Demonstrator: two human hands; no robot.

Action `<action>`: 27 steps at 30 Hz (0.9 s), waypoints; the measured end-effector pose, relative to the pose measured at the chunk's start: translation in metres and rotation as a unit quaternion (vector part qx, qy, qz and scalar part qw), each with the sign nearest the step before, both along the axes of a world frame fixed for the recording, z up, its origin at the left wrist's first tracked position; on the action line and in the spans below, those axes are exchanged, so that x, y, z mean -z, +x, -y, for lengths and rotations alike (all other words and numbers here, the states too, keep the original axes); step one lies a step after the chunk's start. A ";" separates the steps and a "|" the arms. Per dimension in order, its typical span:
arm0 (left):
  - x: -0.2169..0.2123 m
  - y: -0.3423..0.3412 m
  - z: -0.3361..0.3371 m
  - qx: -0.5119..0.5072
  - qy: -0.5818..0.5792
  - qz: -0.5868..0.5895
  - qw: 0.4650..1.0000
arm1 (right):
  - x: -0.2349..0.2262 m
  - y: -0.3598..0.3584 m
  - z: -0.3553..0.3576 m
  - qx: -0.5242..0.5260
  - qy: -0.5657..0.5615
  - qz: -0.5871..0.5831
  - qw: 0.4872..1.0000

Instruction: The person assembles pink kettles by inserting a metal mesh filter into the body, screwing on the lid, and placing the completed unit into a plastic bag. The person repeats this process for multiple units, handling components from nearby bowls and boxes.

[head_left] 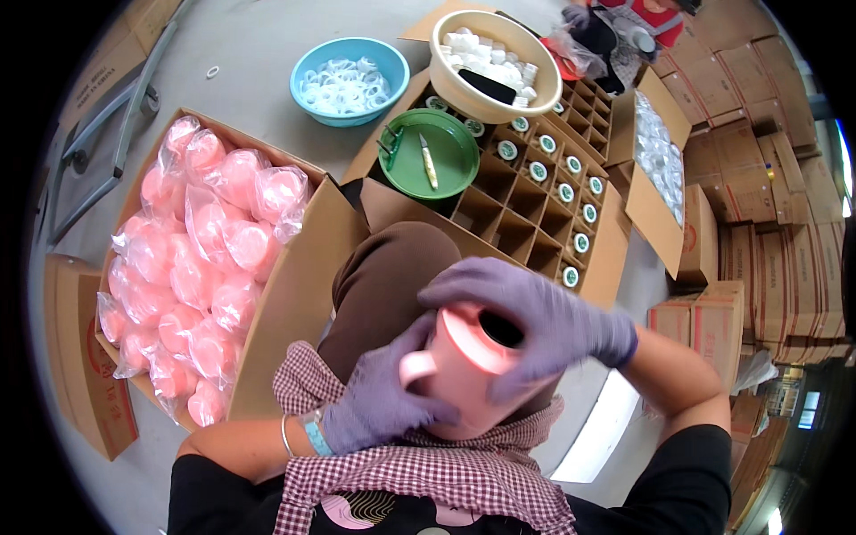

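In my lap, tilted, is a pink plastic jug [481,392] with a side handle and a dark round opening at its top. My left hand [379,397], in a purple glove, is closed around the handle side and lower body. Across the top lies my gloved right hand [544,312], its fingers curved over the rim beside the opening and its thumb side against the body. This hand is slightly blurred, and its palm hides part of the jug. Both hands are above my brown trouser leg [392,267] and checked apron [392,473].
At left, an open carton [303,294] holds several bagged pink jugs [201,276]. Ahead stand a divided carton [508,227] with white-and-green tops, a green basin [415,178] with a knife, a blue basin [348,116] of rings and a cream basin [437,67] of caps. A co-worker [664,22] is far right.
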State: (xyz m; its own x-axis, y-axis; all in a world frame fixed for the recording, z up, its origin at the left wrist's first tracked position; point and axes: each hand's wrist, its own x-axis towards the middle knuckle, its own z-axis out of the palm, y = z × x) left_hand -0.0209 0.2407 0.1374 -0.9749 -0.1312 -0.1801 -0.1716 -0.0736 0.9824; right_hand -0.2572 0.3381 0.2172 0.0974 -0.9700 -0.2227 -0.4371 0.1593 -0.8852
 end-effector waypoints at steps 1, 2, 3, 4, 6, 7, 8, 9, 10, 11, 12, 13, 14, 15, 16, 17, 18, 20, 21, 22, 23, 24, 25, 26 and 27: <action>-0.004 -0.003 0.007 0.009 0.025 0.014 1.000 | 0.015 -0.018 0.023 0.009 0.056 0.060 0.997; -0.003 -0.004 0.014 0.038 0.048 -0.003 0.998 | 0.031 -0.040 0.047 0.081 0.096 0.121 0.985; 0.001 -0.008 0.024 0.071 0.069 -0.027 0.995 | 0.049 -0.068 0.073 0.155 0.132 0.175 0.963; 0.006 -0.009 0.032 0.092 0.073 -0.022 0.993 | 0.090 -0.099 0.092 0.154 0.054 -0.035 0.986; 0.006 -0.008 0.042 0.093 0.076 -0.035 0.992 | 0.177 -0.143 0.130 0.131 -0.043 -0.327 0.935; 0.006 -0.007 0.045 0.087 0.071 -0.038 0.993 | 0.207 -0.150 0.150 0.120 -0.057 -0.409 0.903; 0.010 -0.004 0.049 0.103 0.067 -0.025 0.992 | 0.227 -0.151 0.171 0.109 -0.038 -0.451 0.885; 0.012 -0.006 0.050 0.095 0.077 -0.025 0.992 | 0.246 -0.151 0.190 0.099 -0.019 -0.492 0.865; 0.012 -0.007 0.050 0.085 0.088 -0.020 0.992 | 0.268 -0.147 0.206 0.087 0.001 -0.529 0.844; 0.011 -0.010 0.050 0.079 0.098 -0.025 0.992 | 0.283 -0.150 0.214 0.077 -0.012 -0.541 0.837; 0.015 -0.011 0.051 0.088 0.095 -0.019 0.991 | 0.299 -0.151 0.217 0.071 -0.023 -0.553 0.830; 0.014 -0.014 0.050 0.080 0.087 -0.017 0.993 | 0.304 -0.157 0.215 0.063 -0.031 -0.572 0.817; 0.012 -0.016 0.050 0.076 0.078 -0.016 0.994 | 0.308 -0.162 0.209 0.048 -0.103 -0.567 0.816; 0.011 -0.019 0.051 0.076 0.069 -0.014 0.995 | 0.311 -0.171 0.204 0.046 -0.121 -0.552 0.824; 0.009 -0.018 0.051 0.070 0.051 -0.002 0.996 | 0.297 -0.166 0.199 0.032 -0.135 -0.534 0.834; 0.003 -0.023 0.049 0.046 0.033 -0.020 0.998 | 0.282 -0.164 0.184 0.023 -0.139 -0.520 0.842; 0.000 -0.024 0.046 0.057 0.006 -0.013 0.998 | 0.272 -0.171 0.168 0.087 -0.139 -0.482 0.860; 0.000 -0.028 0.041 0.064 -0.005 0.004 0.998 | 0.238 -0.188 0.118 0.219 -0.100 -0.269 0.932; -0.001 -0.027 0.036 0.055 0.014 0.021 0.998 | 0.197 -0.184 0.096 0.273 -0.047 -0.146 0.950; -0.002 -0.028 0.034 0.052 0.020 0.038 0.998 | 0.139 -0.166 0.073 0.323 0.030 -0.066 0.944; -0.001 -0.031 0.029 0.058 0.046 0.037 0.997 | 0.084 -0.144 0.043 0.372 0.103 0.018 0.922; 0.001 -0.033 0.026 0.075 0.063 0.025 0.995 | 0.052 -0.141 0.008 0.355 0.083 0.006 0.931; 0.003 -0.035 0.023 0.084 0.079 0.017 0.993 | 0.026 -0.136 -0.018 0.329 0.063 -0.004 0.942; 0.000 -0.039 0.023 0.108 0.043 0.002 0.993 | -0.012 -0.112 -0.033 0.317 0.035 -0.007 0.948; 0.003 -0.041 0.021 0.129 0.059 -0.014 0.990 | -0.045 -0.082 -0.052 0.305 0.006 -0.011 0.952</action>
State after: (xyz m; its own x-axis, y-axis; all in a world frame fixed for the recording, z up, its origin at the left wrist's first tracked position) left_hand -0.0623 0.2193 0.1344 -0.9782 0.1424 -0.1509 -0.1715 -0.1453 0.9744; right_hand -0.3396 0.3900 0.2620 -0.4891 -0.8414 -0.2297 -0.2784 0.4001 -0.8732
